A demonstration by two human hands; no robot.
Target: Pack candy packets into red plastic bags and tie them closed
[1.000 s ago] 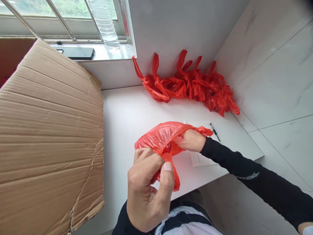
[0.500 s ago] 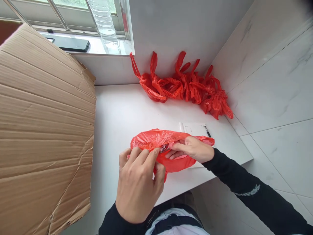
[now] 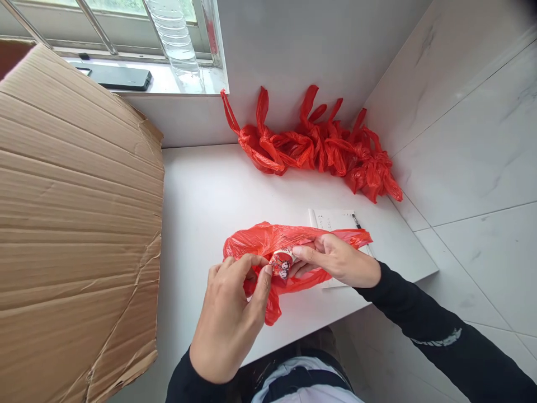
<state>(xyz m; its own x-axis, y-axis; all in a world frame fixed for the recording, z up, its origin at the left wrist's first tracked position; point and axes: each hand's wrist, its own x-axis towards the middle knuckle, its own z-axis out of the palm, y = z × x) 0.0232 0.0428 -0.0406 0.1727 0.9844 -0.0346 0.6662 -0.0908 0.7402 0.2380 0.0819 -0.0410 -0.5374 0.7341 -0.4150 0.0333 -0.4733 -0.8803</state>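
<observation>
An opened red plastic bag (image 3: 247,240) lies crumpled on the white table under both of my hands. At its mouth shows a small red-and-white packet (image 3: 282,264) printed with cartoon figures. My right hand (image 3: 325,257) grips the packet's right side between thumb and fingers. My left hand (image 3: 239,302) is closed on the bag's near edge, thumb and forefinger pinched beside the packet's left edge; whether they also touch the packet is hard to make out. What else the bag holds is hidden.
Several knotted red bags (image 3: 310,148) stand along the wall. A notebook (image 3: 331,218) with a pen (image 3: 356,220) lies partly beneath the open bag. To the left rises a large cardboard box (image 3: 79,224). On the sill are a phone (image 3: 121,77) and a water bottle (image 3: 176,42).
The packet, mostly covered by the bag before, now shows more fully at the bag's mouth. My left thumb and forefinger have come in beside it, and my right forearm has shifted slightly right.
</observation>
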